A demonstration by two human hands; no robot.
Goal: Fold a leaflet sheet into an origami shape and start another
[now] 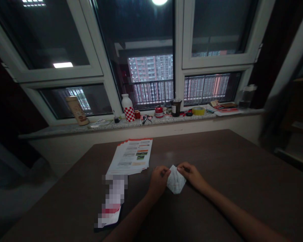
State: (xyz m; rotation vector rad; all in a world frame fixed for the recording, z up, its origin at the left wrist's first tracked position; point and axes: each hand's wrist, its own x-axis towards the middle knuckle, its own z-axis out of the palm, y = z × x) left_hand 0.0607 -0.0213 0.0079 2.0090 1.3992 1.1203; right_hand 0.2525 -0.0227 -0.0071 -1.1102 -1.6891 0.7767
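A small folded piece of white printed paper (176, 181) lies on the dark brown table (229, 174) in a diamond shape, right in front of me. My left hand (158, 179) pinches its upper left edge with curled fingers. My right hand (192, 174) pinches its upper right corner, fingers closed on the paper. Both forearms reach in from the bottom edge.
A stack of printed leaflets (131, 156) lies on the table to the left, with a blurred-out flat item (112, 201) nearer me. The window sill (96, 127) beyond holds a checked bottle (128, 107), a tan can (77, 110), a cup (176, 107), yellow tape (198, 110) and small clutter.
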